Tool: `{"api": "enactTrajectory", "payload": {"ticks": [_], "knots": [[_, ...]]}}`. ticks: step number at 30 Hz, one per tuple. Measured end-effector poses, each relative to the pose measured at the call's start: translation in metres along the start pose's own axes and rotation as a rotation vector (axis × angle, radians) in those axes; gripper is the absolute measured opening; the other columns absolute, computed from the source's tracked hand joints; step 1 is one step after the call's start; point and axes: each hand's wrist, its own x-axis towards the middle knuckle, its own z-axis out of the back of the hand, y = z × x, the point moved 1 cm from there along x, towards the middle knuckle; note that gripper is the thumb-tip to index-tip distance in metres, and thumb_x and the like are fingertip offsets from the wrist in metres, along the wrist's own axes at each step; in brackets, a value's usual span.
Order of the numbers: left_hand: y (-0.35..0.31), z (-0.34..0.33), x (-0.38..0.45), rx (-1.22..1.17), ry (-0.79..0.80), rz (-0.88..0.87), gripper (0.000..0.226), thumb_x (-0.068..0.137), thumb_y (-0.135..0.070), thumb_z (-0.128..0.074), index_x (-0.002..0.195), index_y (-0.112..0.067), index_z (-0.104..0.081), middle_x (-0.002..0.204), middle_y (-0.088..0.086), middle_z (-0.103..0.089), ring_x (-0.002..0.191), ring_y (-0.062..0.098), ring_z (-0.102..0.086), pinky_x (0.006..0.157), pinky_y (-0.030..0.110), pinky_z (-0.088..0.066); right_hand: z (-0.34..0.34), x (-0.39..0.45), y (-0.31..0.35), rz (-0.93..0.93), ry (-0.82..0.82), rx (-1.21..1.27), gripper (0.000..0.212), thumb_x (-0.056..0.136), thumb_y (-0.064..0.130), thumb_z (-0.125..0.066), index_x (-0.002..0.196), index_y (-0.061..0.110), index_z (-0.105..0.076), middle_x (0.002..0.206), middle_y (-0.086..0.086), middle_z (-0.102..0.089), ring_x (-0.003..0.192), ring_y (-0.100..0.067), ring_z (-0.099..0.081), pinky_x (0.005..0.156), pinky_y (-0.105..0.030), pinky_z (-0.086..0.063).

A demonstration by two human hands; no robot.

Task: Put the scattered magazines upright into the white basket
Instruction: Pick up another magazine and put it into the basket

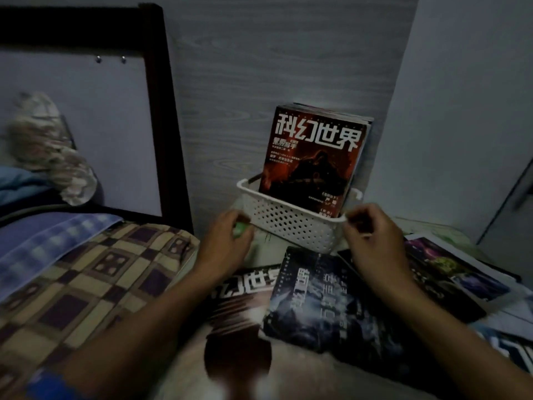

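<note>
Currently both of my hands sit at the near corners of the white basket [291, 226]. My left hand [227, 243] is at its left near corner, fingers curled loosely; a small green thing [238, 228] shows at the fingertips, but I cannot tell whether I am pinching it or only covering it. My right hand [372, 241] is at the right near corner, thumb and forefinger drawn together at the rim; I cannot tell if they actually clamp the plastic.

The basket stands on the bed against the grey wood-grain wall [288, 62]. Inside it a stack of magazines [314, 157] stands upright, leaning back toward the wall, red-and-black cover facing me.

Loose magazines lie flat just in front of the basket:
- a dark blue-grey one [314, 301] between my forearms, overlapping a brown-toned one [245, 298] on its left;
- a dark one with purple and green art [450, 269] beyond my right wrist, near the wall.

A checked pillow [86, 284] lies to my left, below the dark bed frame [170, 111].
</note>
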Motion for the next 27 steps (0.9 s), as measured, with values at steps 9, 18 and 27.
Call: {"api": "enactTrajectory", "payload": {"ticks": [9, 18, 27], "knots": [[0.004, 0.082, -0.118, 0.225, 0.14, 0.129, 0.034, 0.078, -0.025, -0.073, 0.111, -0.021, -0.062, 0.104, 0.0, -0.061, 0.093, 0.019, -0.06, 0.074, 0.027, -0.044, 0.022, -0.149, 0.036, 0.156, 0.494, -0.665, 0.024, 0.081, 0.054, -0.053, 0.092, 0.033, -0.056, 0.089, 0.012, -0.059, 0.083, -0.01, -0.059, 0.067, -0.029, -0.043], [-0.049, 0.116, -0.143, -0.8, 0.529, 0.951, 0.037, 0.075, -0.013, -0.072, 0.111, -0.009, -0.064, 0.103, 0.009, -0.074, 0.071, 0.023, -0.069, 0.051, 0.027, -0.054, 0.02, -0.175, 0.057, -0.458, 0.558, 0.069, 0.01, 0.071, 0.016, -0.082, 0.073, 0.012, -0.072, 0.053, -0.001, -0.067, 0.046, -0.013, -0.057, 0.052, -0.025, -0.044], [-0.03, 0.132, -0.168, 0.305, 0.352, 0.344, 0.051, 0.079, -0.038, -0.074, 0.126, -0.028, -0.056, 0.124, 0.0, -0.063, 0.101, 0.013, -0.062, 0.08, 0.026, -0.047, 0.003, -0.19, 0.067, -0.165, 0.553, -0.318, 0.035, 0.071, 0.054, -0.068, 0.102, 0.036, -0.065, 0.091, 0.015, -0.064, 0.088, -0.001, -0.059, 0.078, -0.025, -0.049]]}}
